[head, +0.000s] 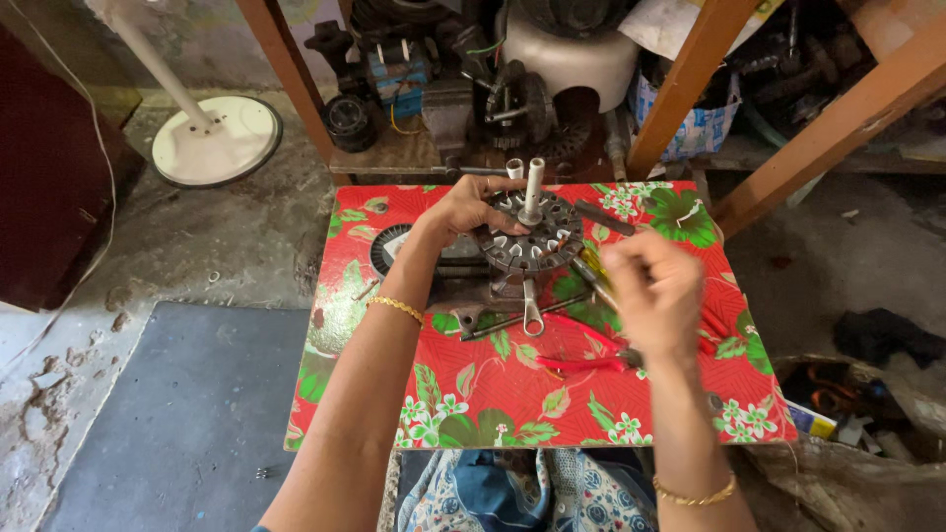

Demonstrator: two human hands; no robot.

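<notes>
We steady the round motor housing (530, 236) at the far middle of the desk (463, 394) with our left hand (471, 209), its grip closed on the rim. Its white shaft (533, 189) stands upright. Our right hand (652, 292), blurred, grips a screwdriver (589, 276) just right of the housing, tip pointing toward it.
</notes>
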